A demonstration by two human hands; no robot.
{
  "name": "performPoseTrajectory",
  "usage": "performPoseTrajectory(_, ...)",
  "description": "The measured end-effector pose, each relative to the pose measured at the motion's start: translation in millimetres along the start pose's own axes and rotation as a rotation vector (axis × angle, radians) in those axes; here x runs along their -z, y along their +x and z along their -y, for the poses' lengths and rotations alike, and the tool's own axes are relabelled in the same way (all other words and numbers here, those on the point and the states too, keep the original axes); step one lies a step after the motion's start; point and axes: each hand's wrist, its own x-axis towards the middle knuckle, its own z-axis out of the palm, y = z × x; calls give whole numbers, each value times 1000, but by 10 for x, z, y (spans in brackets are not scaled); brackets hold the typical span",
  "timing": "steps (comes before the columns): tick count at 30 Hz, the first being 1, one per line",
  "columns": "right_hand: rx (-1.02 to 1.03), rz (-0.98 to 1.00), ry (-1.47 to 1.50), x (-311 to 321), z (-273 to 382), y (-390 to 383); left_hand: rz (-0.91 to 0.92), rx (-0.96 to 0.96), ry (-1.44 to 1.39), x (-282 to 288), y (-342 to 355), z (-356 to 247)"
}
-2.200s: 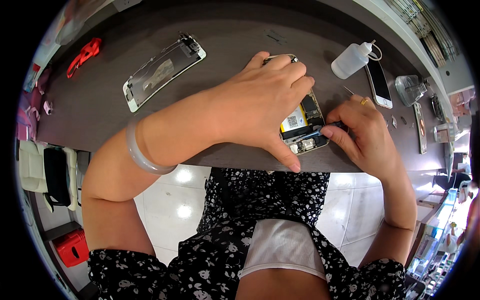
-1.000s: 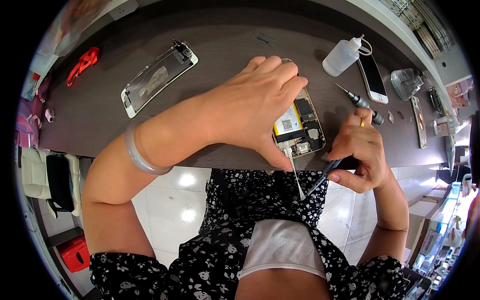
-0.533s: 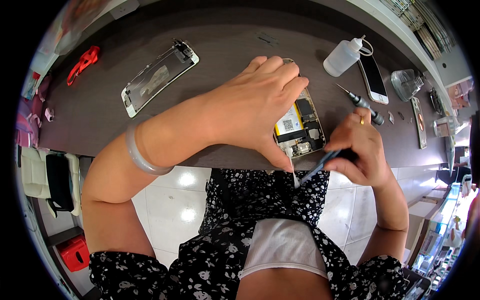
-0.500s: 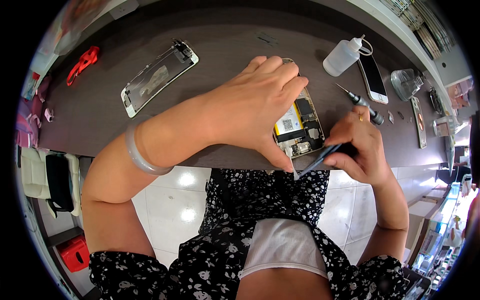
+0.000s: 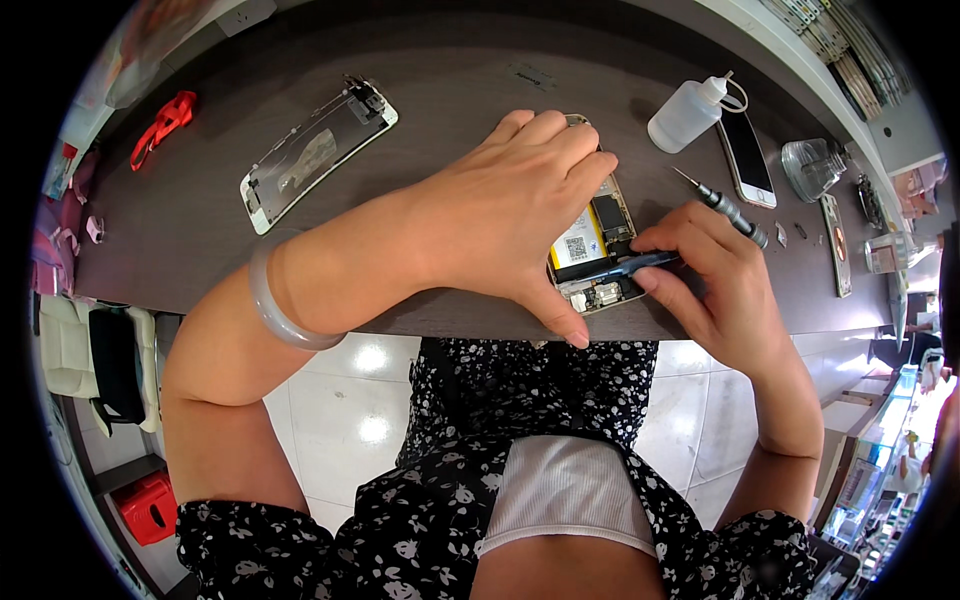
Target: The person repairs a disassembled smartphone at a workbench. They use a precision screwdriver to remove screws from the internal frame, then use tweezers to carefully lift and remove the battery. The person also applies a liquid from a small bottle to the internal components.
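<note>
An opened smartphone body lies at the near edge of the table, showing a white battery with yellow edges and dark and silver inner parts. My left hand arches over it, fingers at its far end and thumb near its lower corner, holding it; the palm hides much of its left side. Between the thumb and forefinger of my right hand are dark tweezers. Their tips reach into the phone just below the battery. Behind my right hand lies a grey screwdriver.
A removed screen assembly lies far left, near a red strap. To the right are a squeeze bottle, a dark-screened phone, a glass jar and a phone housing. Small loose parts lie near the screwdriver.
My right hand has moved up and the tweezers have swung from below the table edge to the inside of the phone. My left hand keeps its hold.
</note>
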Motion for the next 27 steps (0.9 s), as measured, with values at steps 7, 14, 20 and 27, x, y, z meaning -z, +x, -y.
performPoseTrajectory(7,9,30,0,102,33,22,-8,-12,7,-3,11,4)
performPoseTrajectory(14,-43,145,69,168,37,85,-23,-18,13,-4,-3,10)
performPoseTrajectory(20,-5,118,64,216,-57,103,-13,-14,15,-3,7,7)
performPoseTrajectory(27,-58,-159,-22,380,-144,159,-47,-28,31,9,-13,19)
